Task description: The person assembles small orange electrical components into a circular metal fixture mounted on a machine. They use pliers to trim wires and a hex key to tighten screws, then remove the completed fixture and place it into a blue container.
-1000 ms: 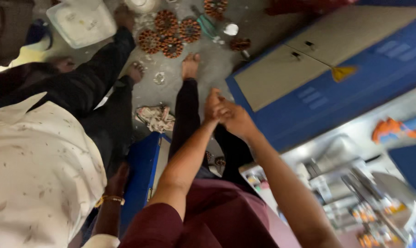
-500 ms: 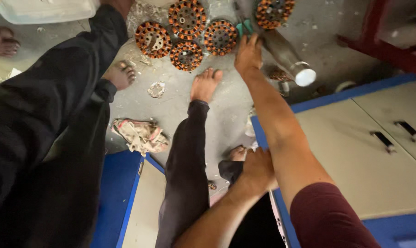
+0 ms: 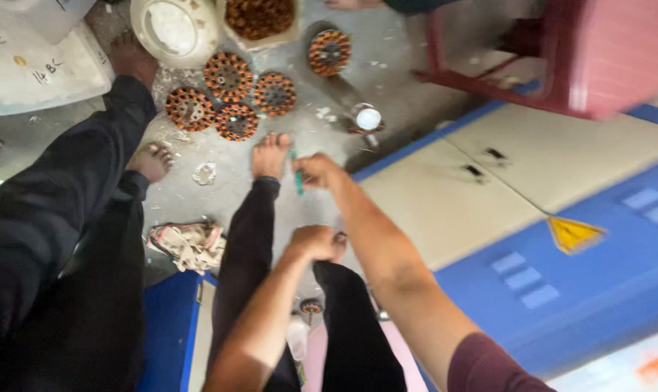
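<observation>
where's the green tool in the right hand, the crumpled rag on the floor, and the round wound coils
green tool point(image 3: 298, 180): head view, middle of its shaft below the fist
crumpled rag point(image 3: 187, 244): head view, its centre
wound coils point(image 3: 228, 75): head view, one coil's copper ring

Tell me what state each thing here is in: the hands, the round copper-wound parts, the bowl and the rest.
right hand: closed around a small green tool, held over the floor.
left hand: curled shut, resting on the knee; whether it holds anything cannot be told.
copper-wound rings: lying flat on the floor, clustered, touching.
white bowl: upright, open.
white tub: standing on the floor; contents unclear.
crumpled cloth: bunched on the floor.
</observation>
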